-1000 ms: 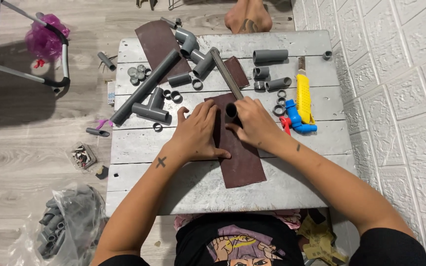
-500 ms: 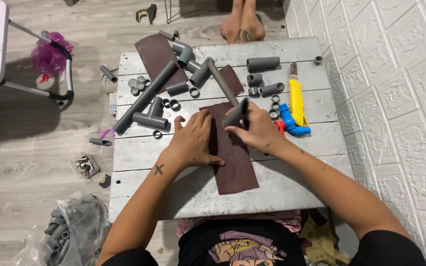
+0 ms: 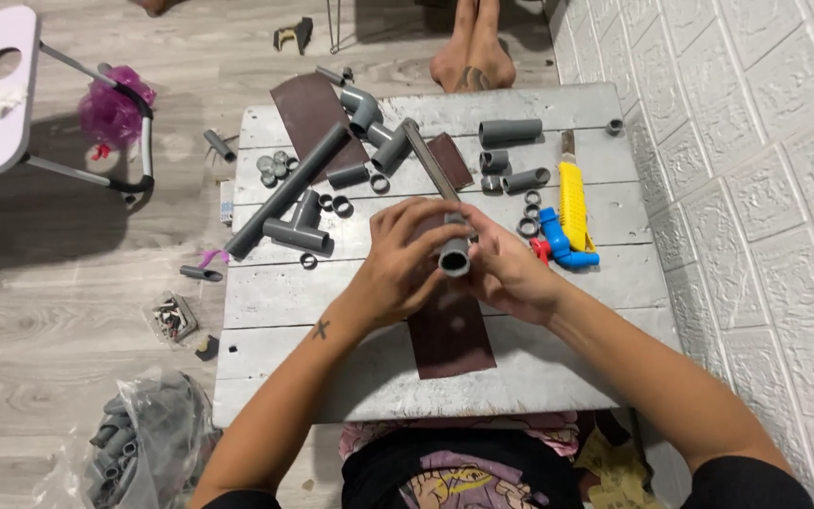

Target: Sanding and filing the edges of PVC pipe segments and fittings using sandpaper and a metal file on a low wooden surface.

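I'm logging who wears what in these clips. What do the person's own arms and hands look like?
Both arms are bare to the upper arm, where black short sleeves begin. The left hand and right hand have no gloves, and no rings or watch show. A small dark cross-shaped tattoo marks the left forearm near the wrist.

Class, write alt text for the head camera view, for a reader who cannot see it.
Both hands, left hand and right hand, hold a grey pipe above brown sandpaper on a grey wooden table. Grey pipe fittings and a yellow knife lie behind.
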